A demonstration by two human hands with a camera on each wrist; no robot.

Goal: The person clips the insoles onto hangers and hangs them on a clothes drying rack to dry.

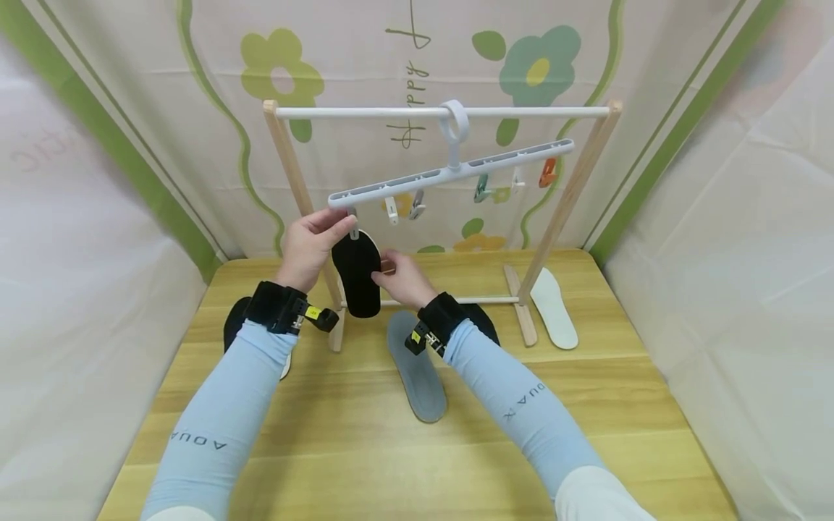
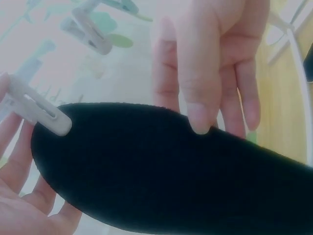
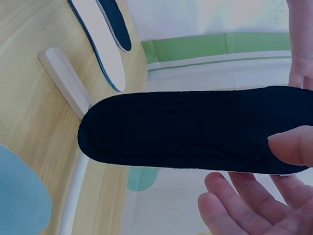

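A black insole (image 1: 356, 273) (image 2: 161, 181) (image 3: 186, 131) hangs toe-up from the leftmost white clip (image 1: 354, 233) (image 2: 41, 111) of a white hanger (image 1: 449, 172). The hanger hangs tilted on the white rod (image 1: 365, 112) of a wooden rack. My left hand (image 1: 311, 240) is at that end of the hanger and pinches the clip, its fingers (image 2: 17, 181) lying behind the insole's tip. My right hand (image 1: 399, 278) grips the insole's edge, thumb (image 3: 292, 147) in front and fingers (image 3: 234, 208) behind.
A grey insole (image 1: 417, 367) lies on the wooden table (image 1: 365, 449) under my right forearm, and a white insole (image 1: 555, 308) lies beside the rack's right foot (image 1: 521, 304). Dark insoles (image 1: 233, 324) show beneath both wrists. Several free clips (image 1: 481, 188) hang along the hanger.
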